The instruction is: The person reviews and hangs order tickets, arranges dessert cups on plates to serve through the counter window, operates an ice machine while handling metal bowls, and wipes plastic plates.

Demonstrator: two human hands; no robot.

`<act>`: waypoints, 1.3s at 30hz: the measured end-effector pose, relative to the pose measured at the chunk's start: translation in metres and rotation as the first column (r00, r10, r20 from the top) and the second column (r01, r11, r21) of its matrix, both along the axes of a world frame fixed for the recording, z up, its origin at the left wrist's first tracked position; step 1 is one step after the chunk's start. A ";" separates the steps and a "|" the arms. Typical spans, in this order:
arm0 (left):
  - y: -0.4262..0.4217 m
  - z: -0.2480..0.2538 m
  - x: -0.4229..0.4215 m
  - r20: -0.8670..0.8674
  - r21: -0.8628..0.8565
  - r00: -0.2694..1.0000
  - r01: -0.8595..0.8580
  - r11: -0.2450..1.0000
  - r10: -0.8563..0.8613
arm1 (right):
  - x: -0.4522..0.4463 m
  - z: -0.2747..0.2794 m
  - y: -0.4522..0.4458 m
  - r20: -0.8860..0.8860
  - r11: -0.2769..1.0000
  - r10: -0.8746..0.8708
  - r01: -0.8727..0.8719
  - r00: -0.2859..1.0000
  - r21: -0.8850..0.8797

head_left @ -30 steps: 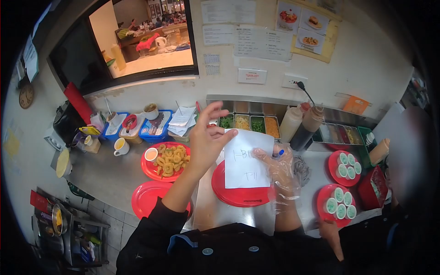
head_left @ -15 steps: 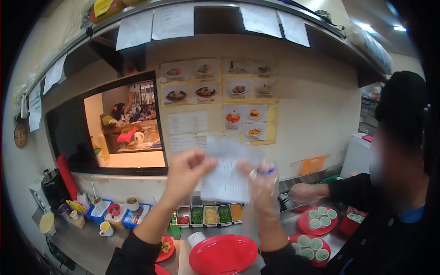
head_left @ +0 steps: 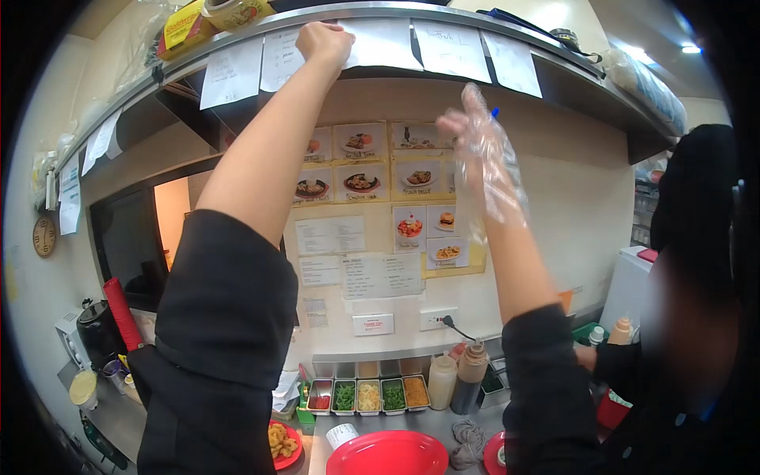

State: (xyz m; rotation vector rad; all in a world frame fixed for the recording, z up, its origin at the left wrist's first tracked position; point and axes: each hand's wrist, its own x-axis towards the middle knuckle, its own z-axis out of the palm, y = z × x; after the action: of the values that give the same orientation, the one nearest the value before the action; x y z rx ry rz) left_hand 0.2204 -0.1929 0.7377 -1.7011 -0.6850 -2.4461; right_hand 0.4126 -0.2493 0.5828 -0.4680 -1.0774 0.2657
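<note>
My left hand point(head_left: 324, 45) is raised to the shelf's front edge. Its fingers are closed at the upper left corner of a white paper sheet point(head_left: 384, 46), which hangs from the edge. My right hand point(head_left: 484, 154), in a clear plastic glove, is held up below the neighbouring handwritten sheet point(head_left: 453, 49), apart from it. A small blue end of what looks like a pen point(head_left: 495, 113) pokes out behind its fingers; the rest is hidden. Below, a red oval plate point(head_left: 388, 455) lies on the counter.
Several topping pans point(head_left: 368, 396) line the counter's back, beside two squeeze bottles point(head_left: 442, 381). A plate of fried food point(head_left: 283, 443) sits at the left. Close on the right stands a co-worker in black point(head_left: 697, 317). The metal shelf point(head_left: 586, 103) overhangs the counter.
Both hands rose from chest height toward the shelf. The paper held between them is now up at the shelf edge with the left hand; the right hand has let go of it. My view tilted upward.
</note>
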 end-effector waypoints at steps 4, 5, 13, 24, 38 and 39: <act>0.006 0.020 0.009 -0.020 -0.012 0.995 0.093 0.996 -0.093 | -0.002 0.045 -0.009 0.110 0.993 -0.085 0.076 0.990 0.086; 0.010 0.021 0.009 -0.046 -0.017 0.987 0.154 0.988 -0.154 | -0.012 0.055 -0.020 0.108 0.994 -0.083 0.075 0.991 0.079; -0.057 -0.167 -0.010 -0.238 0.388 0.962 -0.029 0.921 0.131 | -0.046 -0.075 -0.024 -0.052 0.978 0.039 -0.028 0.998 0.207; 0.002 -0.479 -0.129 0.310 -0.537 0.716 0.675 0.507 -0.626 | -0.127 -0.311 -0.030 -0.337 0.987 0.007 -0.060 0.942 -0.147; -0.016 -0.572 -0.229 0.281 -0.686 0.906 0.420 0.594 -0.316 | -0.274 -0.422 -0.008 -0.165 0.780 0.430 -0.457 0.888 -0.428; -0.016 -0.578 -0.226 0.286 -0.691 0.905 0.422 0.587 -0.314 | -0.275 -0.428 -0.005 -0.167 0.776 0.428 -0.456 0.888 -0.436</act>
State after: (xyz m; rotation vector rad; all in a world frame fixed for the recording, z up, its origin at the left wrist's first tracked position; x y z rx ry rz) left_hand -0.0052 -0.2088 0.1602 -2.1107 -1.7162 -2.7873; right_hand 0.1371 -0.2545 0.1545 -0.6246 -1.0546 0.9726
